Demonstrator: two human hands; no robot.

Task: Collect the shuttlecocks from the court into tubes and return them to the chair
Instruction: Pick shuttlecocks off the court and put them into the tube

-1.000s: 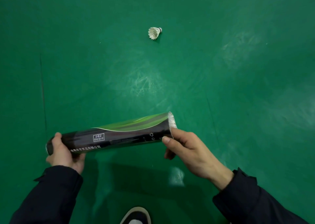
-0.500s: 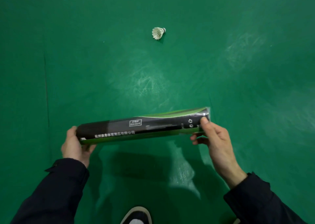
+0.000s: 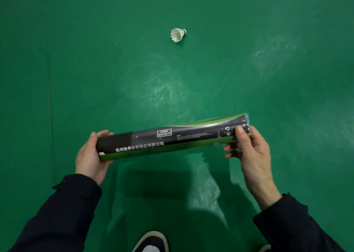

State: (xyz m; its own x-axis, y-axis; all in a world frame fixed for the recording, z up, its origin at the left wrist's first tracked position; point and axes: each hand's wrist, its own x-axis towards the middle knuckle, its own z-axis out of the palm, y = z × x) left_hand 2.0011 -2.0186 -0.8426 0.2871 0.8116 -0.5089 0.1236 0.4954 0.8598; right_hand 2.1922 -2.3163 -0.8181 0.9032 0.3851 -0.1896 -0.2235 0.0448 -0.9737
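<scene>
Tube (image 3: pixel 172 136) held crosswise above floor (image 3: pixel 76 69), left hand (image 3: pixel 90 155) at left end, right hand (image 3: pixel 251 154) at right; shuttlecock (image 3: pixel 178 35) on floor beyond, well apart.

Dim, floor glare, soft shadows, wide-angle

On the tube (image 3: pixel 172 136) white Chinese print is seen — 杭州迪弗体育用品有限公司 — with a small boxed label and recycling symbols, too blurred to be read.
</scene>
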